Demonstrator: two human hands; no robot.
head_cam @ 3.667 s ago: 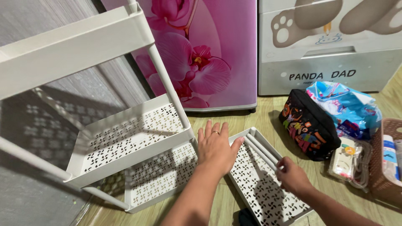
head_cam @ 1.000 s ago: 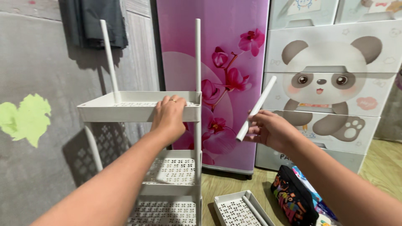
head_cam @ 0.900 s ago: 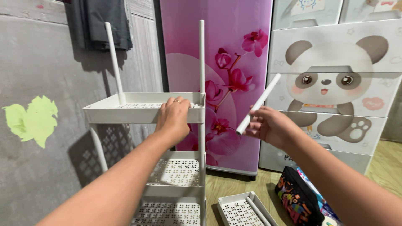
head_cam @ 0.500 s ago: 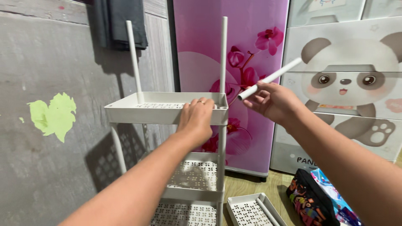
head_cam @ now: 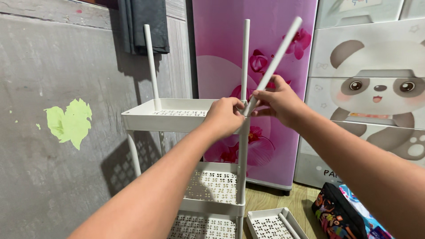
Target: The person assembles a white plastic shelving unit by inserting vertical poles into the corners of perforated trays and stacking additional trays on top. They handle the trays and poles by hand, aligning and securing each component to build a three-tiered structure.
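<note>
A white plastic shelf cart (head_cam: 146,119) with perforated trays stands against a grey wall. Two white poles (head_cam: 244,57) rise from its top tray. My left hand (head_cam: 226,117) grips the top tray's near right corner. My right hand (head_cam: 276,101) holds a loose white tube (head_cam: 279,55) tilted up to the right. The tube's lower end rests at that same corner, beside my left hand's fingers.
A pink flower-printed cabinet (head_cam: 221,44) and a panda-printed drawer chest (head_cam: 372,88) stand behind. On the wooden floor lie a spare white tray (head_cam: 274,223) with tubes in it and a black patterned pouch (head_cam: 338,214). Dark cloth (head_cam: 144,26) hangs on the wall.
My right hand brought the tube from mid-air down to the top tray's corner and tilted it steeper. My left hand slid along the rim to that corner.
</note>
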